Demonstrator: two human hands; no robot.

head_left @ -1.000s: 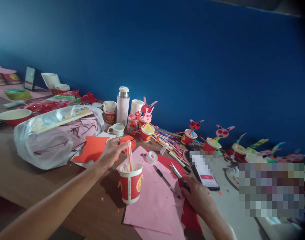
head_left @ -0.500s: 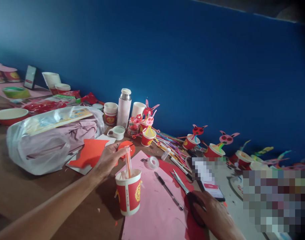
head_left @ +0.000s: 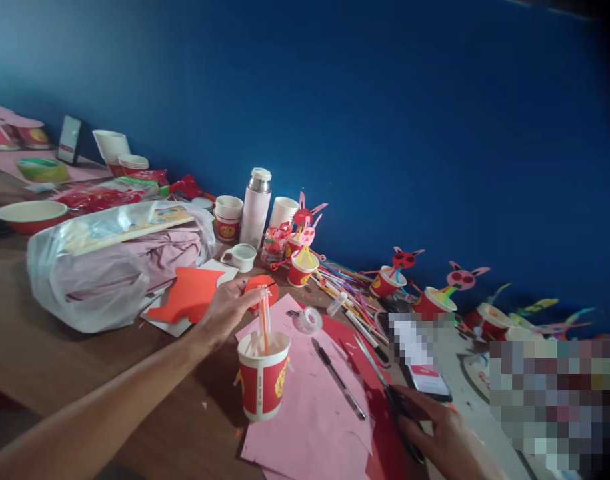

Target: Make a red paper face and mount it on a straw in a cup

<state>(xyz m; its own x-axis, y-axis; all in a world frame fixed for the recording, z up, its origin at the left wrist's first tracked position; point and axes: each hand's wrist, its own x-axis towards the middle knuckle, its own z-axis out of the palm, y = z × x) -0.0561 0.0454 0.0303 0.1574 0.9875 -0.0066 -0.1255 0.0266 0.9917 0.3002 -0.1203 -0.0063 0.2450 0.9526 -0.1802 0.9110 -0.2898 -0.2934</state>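
My left hand [head_left: 225,310] pinches a round piece of orange paper [head_left: 269,295] between thumb and fingers. Its thumb is beside the tops of the straws [head_left: 266,330], which stand in a red and white paper cup [head_left: 263,383]. That cup rests partly on a sheet of pink paper [head_left: 305,427]. On the right, my right hand [head_left: 442,427] is closed at the black handles of a pair of scissors [head_left: 376,363], whose blades lie nearly together over red paper [head_left: 372,413]. A black pen [head_left: 339,379] lies between the cup and the scissors.
A clear tape roll [head_left: 309,320] sits behind the pen. A phone [head_left: 427,380] lies beyond my right hand. Straws [head_left: 352,293] and cups with paper animal heads [head_left: 305,268] line the wall. At left are a plastic bag [head_left: 95,287] and cut orange paper [head_left: 192,293].
The scissor blades have come closer together, and my right hand has shifted a little on the handles. My left hand keeps its hold on the orange paper. The view has tilted slightly.
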